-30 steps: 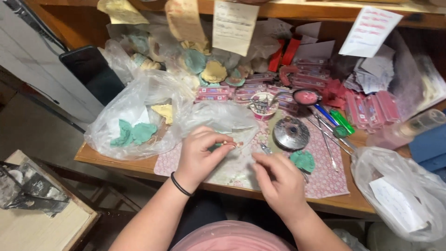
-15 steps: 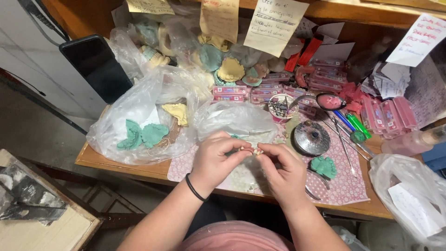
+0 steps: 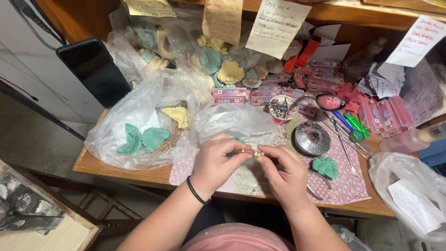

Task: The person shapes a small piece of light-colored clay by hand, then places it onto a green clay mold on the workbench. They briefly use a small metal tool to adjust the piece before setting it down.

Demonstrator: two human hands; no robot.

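Observation:
My left hand (image 3: 217, 162) and my right hand (image 3: 284, 173) meet over the pink patterned mat (image 3: 346, 186) on the wooden bench. Between the fingertips of both hands sits a small pinkish piece with pale teeth (image 3: 253, 152); both hands pinch it. A black band circles my left wrist. Just behind the hands lies a crumpled clear plastic bag (image 3: 237, 122). A green dental cast (image 3: 325, 166) rests on the mat to the right of my right hand, with pliers (image 3: 317, 182) beside it.
A big clear bag (image 3: 139, 116) with green and yellow casts lies at left. A round metal lid (image 3: 312, 138), metal tools, pens, pink tooth cards and a dark phone (image 3: 95, 69) crowd the back. Another plastic bag (image 3: 413, 195) sits at right. Paper notes hang above.
My right hand has come up from the mat to join the left, and both now pinch the small piece together. The camera view has shifted a little down and left.

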